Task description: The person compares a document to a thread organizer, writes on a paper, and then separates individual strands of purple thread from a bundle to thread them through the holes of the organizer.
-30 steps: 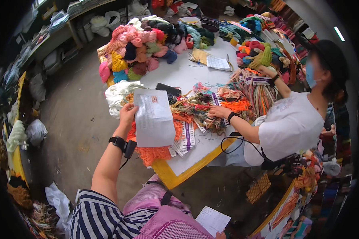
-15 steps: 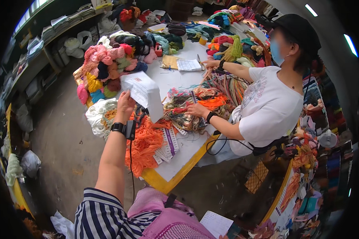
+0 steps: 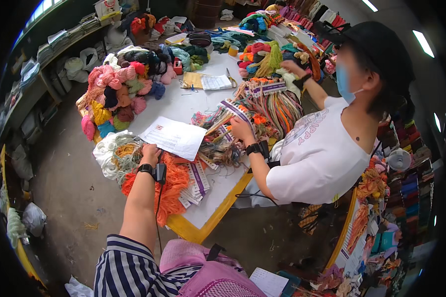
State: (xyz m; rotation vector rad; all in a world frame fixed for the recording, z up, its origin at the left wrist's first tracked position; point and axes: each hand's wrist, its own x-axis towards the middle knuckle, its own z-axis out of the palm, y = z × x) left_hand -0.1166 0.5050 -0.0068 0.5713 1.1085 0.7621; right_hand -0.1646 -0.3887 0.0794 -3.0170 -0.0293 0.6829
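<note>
My left hand [image 3: 150, 154] is closed on the lower left edge of a white printed sheet of paper [image 3: 176, 137]. The sheet spreads flat over the yarn and part of the table [image 3: 224, 194]. Below my hand lies a heap of loose orange yarn [image 3: 166, 185], with white yarn [image 3: 111, 154] on its left. Purple-and-white punched cards [image 3: 199, 178] rest beside the orange heap. My right hand is out of view. Near the lower edge a second written sheet [image 3: 268, 282] shows; what supports it is hidden.
Across the table corner a co-worker in a white shirt [image 3: 327, 148] holds a thread card [image 3: 237, 112] with multicoloured strands. Skeins are heaped at the table's left [image 3: 111, 94]. Scissors [image 3: 230, 76] lie beside a booklet [image 3: 217, 81]. A black cable [image 3: 159, 218] hangs from my left wrist.
My left hand has come down, and the paper went from hanging upright to lying flat. The co-worker's far hand moved to the back skeins; the nearer hand has raised a thread card.
</note>
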